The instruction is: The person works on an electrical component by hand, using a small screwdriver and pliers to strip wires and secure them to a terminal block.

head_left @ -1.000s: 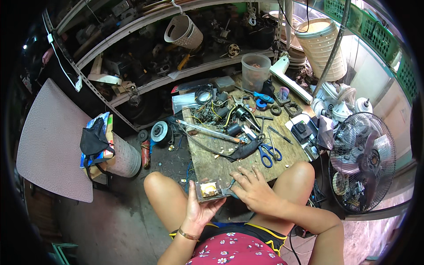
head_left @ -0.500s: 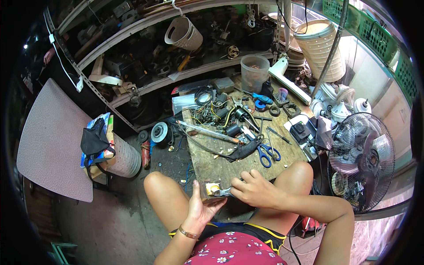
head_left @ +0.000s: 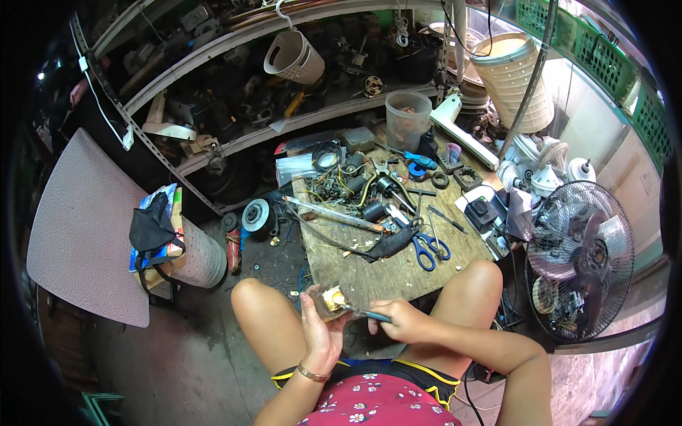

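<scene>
One brownish block [head_left: 330, 302], yellowish centre [head_left: 334, 297], left hand's [head_left: 322, 341] fingers clasping it, right hand's [head_left: 403, 319] pinching bluish tool [head_left: 373, 314].

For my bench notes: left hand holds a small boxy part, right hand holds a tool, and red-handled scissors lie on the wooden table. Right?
Not quite: in the head view, the scissors on the wooden table have blue handles, not red. The left hand does hold the small boxy part, and the right hand the tool.
</scene>
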Demonstrator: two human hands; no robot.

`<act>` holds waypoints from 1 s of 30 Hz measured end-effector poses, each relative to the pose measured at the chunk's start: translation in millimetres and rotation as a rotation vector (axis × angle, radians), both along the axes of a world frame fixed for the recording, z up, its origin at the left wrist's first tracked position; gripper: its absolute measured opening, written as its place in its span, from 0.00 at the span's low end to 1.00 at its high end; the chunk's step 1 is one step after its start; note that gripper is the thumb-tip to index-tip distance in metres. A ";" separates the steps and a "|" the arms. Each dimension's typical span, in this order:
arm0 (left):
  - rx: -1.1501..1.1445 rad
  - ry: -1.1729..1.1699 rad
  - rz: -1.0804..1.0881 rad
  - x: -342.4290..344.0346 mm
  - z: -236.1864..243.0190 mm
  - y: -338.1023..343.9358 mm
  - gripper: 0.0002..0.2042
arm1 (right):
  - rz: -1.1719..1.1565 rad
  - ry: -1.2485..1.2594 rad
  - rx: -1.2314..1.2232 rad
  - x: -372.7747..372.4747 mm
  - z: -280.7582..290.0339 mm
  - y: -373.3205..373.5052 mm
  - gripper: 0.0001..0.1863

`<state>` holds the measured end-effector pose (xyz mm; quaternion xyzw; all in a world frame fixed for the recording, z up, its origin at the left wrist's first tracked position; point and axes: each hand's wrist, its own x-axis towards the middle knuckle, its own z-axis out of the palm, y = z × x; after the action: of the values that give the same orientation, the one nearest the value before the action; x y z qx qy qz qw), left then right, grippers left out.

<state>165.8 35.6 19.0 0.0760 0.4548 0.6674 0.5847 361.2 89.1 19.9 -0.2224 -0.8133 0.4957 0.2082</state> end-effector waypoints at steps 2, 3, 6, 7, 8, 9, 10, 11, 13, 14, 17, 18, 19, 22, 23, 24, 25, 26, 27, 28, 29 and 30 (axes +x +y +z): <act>0.113 -0.020 -0.096 -11.9 0.0 7.1 0.29 | 0.182 0.126 -0.269 11.4 4.6 13.5 0.09; 0.131 -0.118 -0.112 -19.2 -4.3 12.2 0.29 | 0.199 0.007 -0.515 17.6 13.7 17.8 0.13; 0.192 -0.192 -0.178 -29.2 -11.9 13.3 0.29 | -0.138 -0.111 -0.073 29.2 -18.5 23.9 0.16; 0.217 -0.268 -0.232 -33.8 -21.2 13.0 0.29 | -0.234 -0.103 -0.053 27.2 -31.5 26.4 0.17; 0.217 -0.339 -0.240 -30.9 -24.0 12.0 0.31 | -0.332 -0.103 -0.038 22.3 -35.7 27.4 0.18; 0.217 -0.411 -0.248 -27.0 -26.4 11.8 0.33 | -0.431 -0.103 -0.023 18.7 -39.4 27.0 0.19; 0.216 -0.482 -0.257 -23.3 -28.8 11.4 0.34 | -0.421 -0.050 -0.147 14.8 -43.0 26.4 0.20; 0.215 -0.514 -0.261 -22.4 -32.8 10.1 0.35 | -0.402 0.005 -0.271 4.3 -40.5 27.8 0.21; 0.211 -0.578 -0.281 -19.0 -41.9 9.7 0.36 | -0.370 0.116 -0.464 -11.2 -39.8 26.6 0.25; 0.181 -0.534 -0.275 -17.4 -44.1 10.8 0.36 | -0.373 0.120 -0.476 -15.9 -40.3 26.1 0.25; 0.081 -0.392 -0.236 -12.9 -49.5 13.9 0.30 | -0.400 0.169 -0.559 -28.9 -42.8 22.3 0.26; 0.080 -0.282 -0.244 -12.2 -50.0 13.8 0.28 | -0.430 0.107 -0.409 -30.0 -38.5 20.4 0.21; 0.078 -0.172 -0.250 -12.0 -50.5 13.0 0.27 | -0.417 0.149 -0.521 -31.8 -43.0 20.5 0.19; 0.035 0.118 -0.273 -4.9 -51.5 14.9 0.19 | -0.439 0.230 -0.744 -24.9 -65.1 21.6 0.17; 0.026 0.246 -0.293 -9.5 -58.2 16.5 0.18 | -0.443 0.246 -0.811 -24.6 -69.9 21.6 0.18; 0.016 0.377 -0.306 -15.6 -66.3 17.4 0.17 | -0.439 0.218 -0.801 -25.9 -66.8 23.6 0.17; 0.045 0.485 -0.296 -20.8 -75.8 18.7 0.15 | -0.436 0.190 -0.790 -27.3 -63.7 27.4 0.17; -0.009 0.467 -0.299 -20.1 -73.2 21.7 0.14 | -0.445 0.164 -0.775 -25.1 -61.5 31.4 0.17; -0.063 0.449 -0.303 -19.0 -70.3 24.1 0.14 | -0.429 0.181 -0.742 -24.0 -64.1 34.7 0.17; -0.116 0.430 -0.307 -17.8 -67.9 27.2 0.13 | -0.426 0.110 -0.736 -23.3 -64.3 38.5 0.18; -0.137 0.451 -0.293 -20.5 -67.0 28.6 0.13 | -0.415 0.040 -0.731 -26.5 -61.4 43.4 0.18; -0.130 0.506 -0.275 -25.0 -71.6 29.0 0.13 | -0.405 -0.030 -0.724 -28.5 -58.9 46.8 0.18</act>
<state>140.8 64.5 -52.7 0.2636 0.6133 0.5112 0.5414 332.8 135.9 -39.0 -0.4441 -0.5290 0.6955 0.1979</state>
